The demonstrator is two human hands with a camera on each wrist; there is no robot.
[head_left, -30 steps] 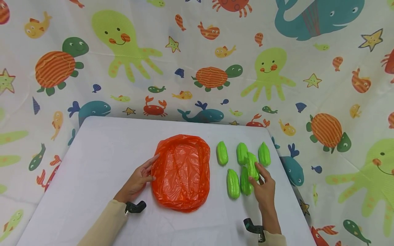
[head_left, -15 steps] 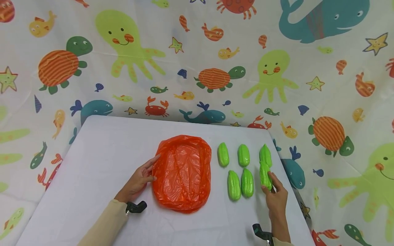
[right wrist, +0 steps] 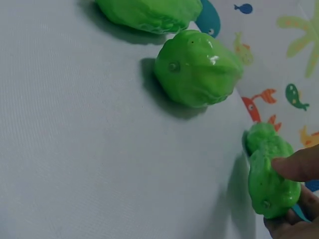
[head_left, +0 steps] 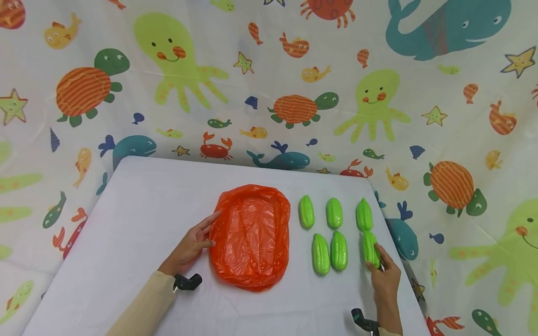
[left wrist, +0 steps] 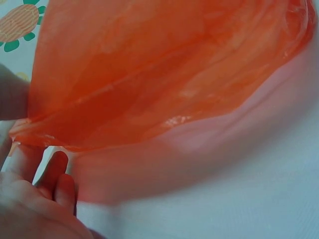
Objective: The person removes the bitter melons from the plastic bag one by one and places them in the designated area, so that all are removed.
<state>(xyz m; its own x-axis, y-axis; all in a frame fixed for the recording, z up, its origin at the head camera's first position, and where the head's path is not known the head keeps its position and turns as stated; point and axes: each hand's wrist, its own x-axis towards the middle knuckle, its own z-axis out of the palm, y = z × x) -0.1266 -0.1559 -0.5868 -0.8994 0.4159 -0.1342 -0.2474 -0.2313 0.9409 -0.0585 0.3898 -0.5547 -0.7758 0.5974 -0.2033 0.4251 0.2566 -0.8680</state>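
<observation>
My left hand (head_left: 187, 248) pinches the left rim of an orange-red plastic bag (head_left: 252, 238). The bag lies spread with its rim rolled up; in the left wrist view, the bag edge (left wrist: 99, 139) passes between thumb and fingers. At the right of the table, my right hand (head_left: 385, 273) grips a glossy, ridged green toy gourd (head_left: 371, 249) between thumb and fingers. Seen from the right wrist, this held gourd (right wrist: 271, 181) is close to the table surface; contact is unclear. Just beyond it lies a similar gourd (head_left: 364, 214).
Two more gourds lie in the far row, one nearer the bag (head_left: 307, 212) and one in the middle (head_left: 334, 213). In the near row are a left gourd (head_left: 321, 255) and a right one (head_left: 339, 251). A patterned curtain (head_left: 269, 70) hangs behind the white table (head_left: 159, 196).
My right hand has carried the gourd rightward and toward me, from above the middle gourds to the near right spot. My left hand has kept its hold on the bag rim.
</observation>
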